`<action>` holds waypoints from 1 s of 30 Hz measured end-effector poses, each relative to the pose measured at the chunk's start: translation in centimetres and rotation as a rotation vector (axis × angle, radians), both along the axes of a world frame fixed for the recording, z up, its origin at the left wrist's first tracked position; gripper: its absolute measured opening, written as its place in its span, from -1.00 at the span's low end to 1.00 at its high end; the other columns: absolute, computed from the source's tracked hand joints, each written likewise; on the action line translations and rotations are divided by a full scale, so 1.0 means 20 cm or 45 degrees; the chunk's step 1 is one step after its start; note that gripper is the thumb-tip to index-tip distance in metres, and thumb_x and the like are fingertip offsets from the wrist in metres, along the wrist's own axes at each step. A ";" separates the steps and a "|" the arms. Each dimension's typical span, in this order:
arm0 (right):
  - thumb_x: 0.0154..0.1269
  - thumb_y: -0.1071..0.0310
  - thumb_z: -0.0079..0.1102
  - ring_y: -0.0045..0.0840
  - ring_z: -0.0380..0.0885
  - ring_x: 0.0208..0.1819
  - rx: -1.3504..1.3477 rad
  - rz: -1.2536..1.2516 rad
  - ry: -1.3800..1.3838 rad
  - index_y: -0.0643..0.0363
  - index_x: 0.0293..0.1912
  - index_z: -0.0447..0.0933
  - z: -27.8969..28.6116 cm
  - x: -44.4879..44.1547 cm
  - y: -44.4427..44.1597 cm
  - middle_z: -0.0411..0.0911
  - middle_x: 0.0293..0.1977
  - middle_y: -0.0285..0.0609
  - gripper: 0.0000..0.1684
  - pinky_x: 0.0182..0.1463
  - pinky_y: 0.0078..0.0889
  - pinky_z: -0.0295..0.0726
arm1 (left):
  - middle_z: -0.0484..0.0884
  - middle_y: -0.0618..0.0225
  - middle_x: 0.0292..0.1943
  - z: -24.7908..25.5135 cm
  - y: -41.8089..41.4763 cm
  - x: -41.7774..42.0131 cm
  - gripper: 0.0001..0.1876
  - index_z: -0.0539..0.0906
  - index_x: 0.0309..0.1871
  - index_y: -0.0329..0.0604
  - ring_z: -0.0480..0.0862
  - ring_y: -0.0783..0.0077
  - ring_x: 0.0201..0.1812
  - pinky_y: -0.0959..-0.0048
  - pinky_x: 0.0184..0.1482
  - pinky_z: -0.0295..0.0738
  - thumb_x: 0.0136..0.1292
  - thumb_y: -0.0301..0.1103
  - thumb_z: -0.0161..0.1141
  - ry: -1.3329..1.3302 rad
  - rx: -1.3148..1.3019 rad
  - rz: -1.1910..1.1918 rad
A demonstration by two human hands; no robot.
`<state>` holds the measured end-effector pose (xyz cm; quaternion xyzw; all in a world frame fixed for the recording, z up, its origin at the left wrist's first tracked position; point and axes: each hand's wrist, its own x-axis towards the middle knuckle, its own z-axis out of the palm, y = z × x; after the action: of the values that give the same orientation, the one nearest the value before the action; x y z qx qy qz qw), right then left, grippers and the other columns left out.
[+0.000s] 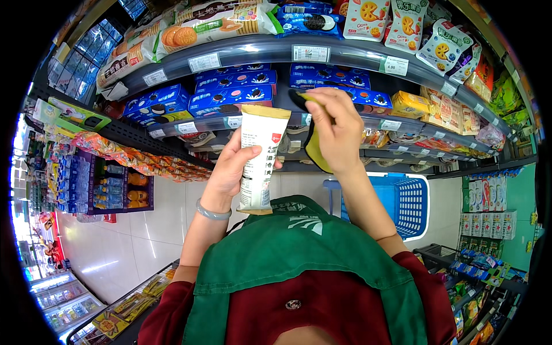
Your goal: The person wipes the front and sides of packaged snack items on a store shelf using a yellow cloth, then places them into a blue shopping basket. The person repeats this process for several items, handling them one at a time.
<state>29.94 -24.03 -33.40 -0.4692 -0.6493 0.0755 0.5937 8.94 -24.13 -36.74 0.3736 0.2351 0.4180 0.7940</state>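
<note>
My left hand point(235, 161) grips a long white snack packet point(258, 164) with gold crimped ends, held upright in front of my green apron. Small dark print covers the side facing me. My right hand point(338, 129) pinches a yellow-green cloth point(318, 146) with a dark edge, which hangs down from the fingers. The cloth is to the right of the packet and apart from it. Behind both hands, blue cookie boxes point(233, 99) stand on a shelf with price tags along its front edge.
Above is a shelf edge point(258, 51) under long biscuit packs point(215, 23) and snack pouches point(368, 19). A blue and white plastic basket point(414, 207) stands on the tiled floor at right. Drink bottles point(114, 189) stand at left; a snack rack point(142, 297) is at lower left.
</note>
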 end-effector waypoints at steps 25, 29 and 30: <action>0.13 0.48 0.33 -0.34 0.54 -0.27 0.121 0.027 -0.082 0.14 -0.18 0.67 0.08 -0.06 -0.01 0.57 -0.32 -0.17 -0.79 -0.20 -0.37 0.51 | 0.60 0.08 -0.02 -0.01 0.00 0.01 -0.37 0.16 0.43 -0.18 0.73 0.13 -0.26 0.24 -0.20 0.69 0.29 -0.53 0.06 0.049 0.011 -0.068; 0.12 0.50 0.32 -0.33 0.50 -0.24 0.151 0.097 -0.318 0.17 -0.11 0.64 0.01 -0.09 -0.02 0.55 -0.24 -0.19 -0.72 -0.19 -0.33 0.51 | 0.61 0.09 -0.05 -0.01 0.00 0.02 -0.49 0.21 0.38 -0.20 0.73 0.12 -0.24 0.23 -0.19 0.70 0.40 -0.39 0.02 0.073 0.038 -0.084; 0.12 0.49 0.32 -0.34 0.49 -0.23 0.081 0.122 -0.338 0.17 -0.07 0.62 -0.01 -0.12 -0.03 0.53 -0.19 -0.20 -0.69 -0.18 -0.31 0.52 | 0.62 0.10 -0.05 -0.02 0.01 0.01 -0.53 0.23 0.37 -0.19 0.73 0.13 -0.24 0.23 -0.19 0.70 0.44 -0.32 -0.03 0.020 -0.012 -0.085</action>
<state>27.59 -24.69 -33.65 -0.4246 -0.7458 0.0205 0.5129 9.23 -24.01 -37.15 0.3806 0.2309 0.3873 0.8074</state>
